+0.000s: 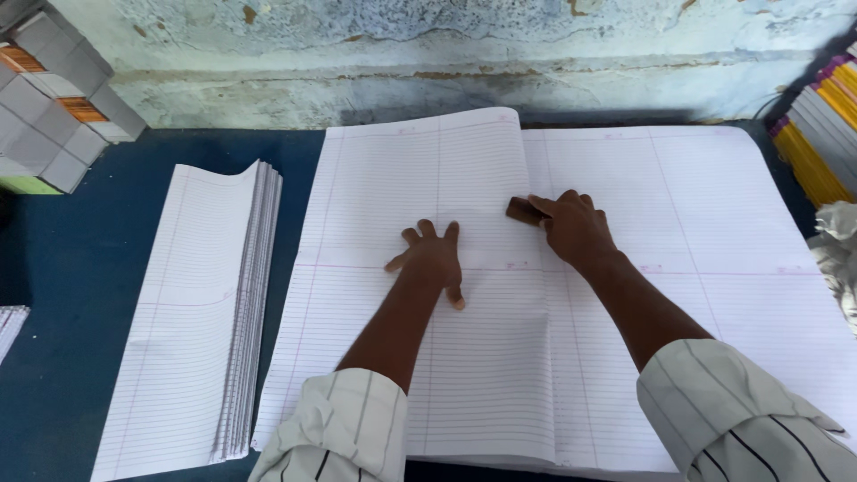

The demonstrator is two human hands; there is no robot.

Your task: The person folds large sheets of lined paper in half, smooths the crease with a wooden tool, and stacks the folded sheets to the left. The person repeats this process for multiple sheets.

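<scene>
Nearest the camera, two striped sleeves reach out over a large ruled sheet that lies folded over on the blue desk. The left hand lies flat on the folded-over half, fingers spread, pinning the paper. The right hand has its fingers drawn together, pressing a small brown block onto the fold line, about midway up the sheet. Judging from this, the crease below the block looks pressed down, while the stretch above it toward the far edge seems left to do. To the left lies a stack of folded ruled sheets. Farther off, bound notebooks are piled at the right and grey ones at the left, against the worn wall
</scene>
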